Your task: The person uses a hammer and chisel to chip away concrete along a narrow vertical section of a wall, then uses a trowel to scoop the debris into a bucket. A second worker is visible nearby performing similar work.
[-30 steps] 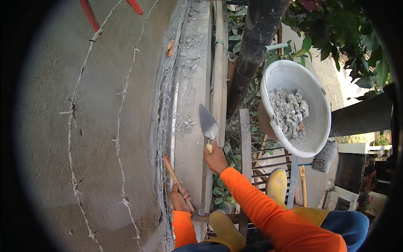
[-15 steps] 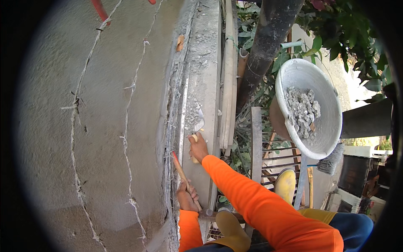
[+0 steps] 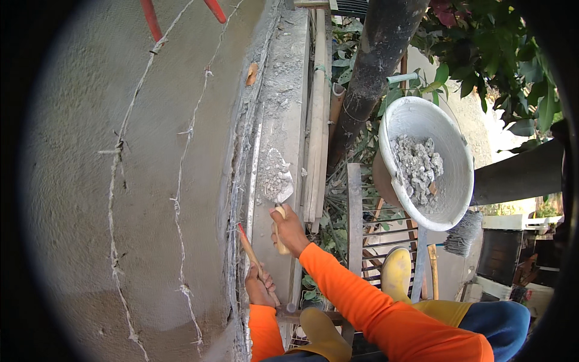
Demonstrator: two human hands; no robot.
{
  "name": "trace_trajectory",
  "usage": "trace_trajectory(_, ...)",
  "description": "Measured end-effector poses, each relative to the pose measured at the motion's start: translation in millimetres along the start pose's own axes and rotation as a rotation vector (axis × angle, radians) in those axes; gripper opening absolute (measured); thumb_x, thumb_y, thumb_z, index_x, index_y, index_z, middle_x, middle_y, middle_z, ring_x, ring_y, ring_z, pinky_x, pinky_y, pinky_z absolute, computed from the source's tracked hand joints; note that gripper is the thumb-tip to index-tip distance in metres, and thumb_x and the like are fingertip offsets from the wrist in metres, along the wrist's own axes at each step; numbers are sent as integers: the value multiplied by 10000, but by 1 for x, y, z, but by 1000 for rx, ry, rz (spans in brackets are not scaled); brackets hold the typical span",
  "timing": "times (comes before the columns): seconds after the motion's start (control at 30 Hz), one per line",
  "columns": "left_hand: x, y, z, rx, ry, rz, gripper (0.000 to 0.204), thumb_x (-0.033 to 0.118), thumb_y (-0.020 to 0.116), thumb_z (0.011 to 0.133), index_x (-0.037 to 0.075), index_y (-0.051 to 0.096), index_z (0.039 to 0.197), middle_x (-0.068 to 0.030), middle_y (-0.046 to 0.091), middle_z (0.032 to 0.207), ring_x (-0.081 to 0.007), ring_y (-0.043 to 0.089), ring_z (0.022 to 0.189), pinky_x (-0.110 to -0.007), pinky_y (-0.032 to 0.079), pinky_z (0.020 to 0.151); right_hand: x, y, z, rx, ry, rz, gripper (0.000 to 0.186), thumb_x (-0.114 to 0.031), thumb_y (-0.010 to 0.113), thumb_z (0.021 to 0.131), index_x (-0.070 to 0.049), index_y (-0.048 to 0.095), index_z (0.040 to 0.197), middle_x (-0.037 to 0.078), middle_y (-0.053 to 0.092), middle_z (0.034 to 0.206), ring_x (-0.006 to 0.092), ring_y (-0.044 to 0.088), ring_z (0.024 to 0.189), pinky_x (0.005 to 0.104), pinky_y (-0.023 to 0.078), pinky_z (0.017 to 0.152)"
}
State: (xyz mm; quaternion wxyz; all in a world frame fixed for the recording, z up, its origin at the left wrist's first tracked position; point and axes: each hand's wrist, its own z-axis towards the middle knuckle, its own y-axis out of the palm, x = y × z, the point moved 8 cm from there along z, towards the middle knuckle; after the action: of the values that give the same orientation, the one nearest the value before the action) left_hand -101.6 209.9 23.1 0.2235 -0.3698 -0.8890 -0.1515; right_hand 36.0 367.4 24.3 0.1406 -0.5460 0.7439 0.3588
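My right hand is wrapped round the wooden handle of a trowel. The metal blade carries grey rubble and lies low over the ledge, whether touching it I cannot tell. Nearer to me, my left hand grips a slim wooden-handled tool with a red end, held along the wall side of the ledge; its head is not clear to see. Loose grit and crumbs lie farther up the concrete ledge.
Two strands of barbed wire cross the plastered wall at left. At right, a white bucket holds broken mortar, a brush below it. Bamboo poles, a dark post and a slatted rack flank the ledge.
The trowel blade has swung more into view and rubble now rests on it. My view has shifted slightly, with the bucket appearing lower and farther left. My left hand keeps its hold.
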Motion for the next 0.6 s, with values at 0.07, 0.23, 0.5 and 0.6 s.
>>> trace_trajectory(0.07,0,-2,1,10,18,13,279,409,477,1063,140,549,1037,34,438,647,-76,367,484,-243,278,440,-31,4,-36,-37,7,75,256,-350,575,1016,-143,433,1066,32,504,722,158,511,501,345,426,425)
trace_trajectory(0.23,2,-1,1,3,87,56,296,438,495,1050,147,546,1024,41,428,671,-74,372,497,-241,273,447,-119,-5,-140,-176,-90,337,278,-371,559,1027,-134,450,1123,34,508,741,139,505,526,319,432,447)
trace_trajectory(0.5,-1,-1,3,9,62,57,299,424,487,1047,132,552,1035,32,439,683,-80,375,510,-247,272,450,-205,-79,-222,-390,-460,870,338,-412,375,1089,-105,475,1189,50,484,754,107,469,482,258,452,365)
trace_trajectory(0.6,0,0,2,-4,48,41,300,414,480,1049,123,554,1048,28,445,685,-82,375,510,-246,275,450,-186,-83,-206,-320,-413,604,314,-378,397,1078,-96,470,1195,56,491,742,126,474,464,278,442,380)
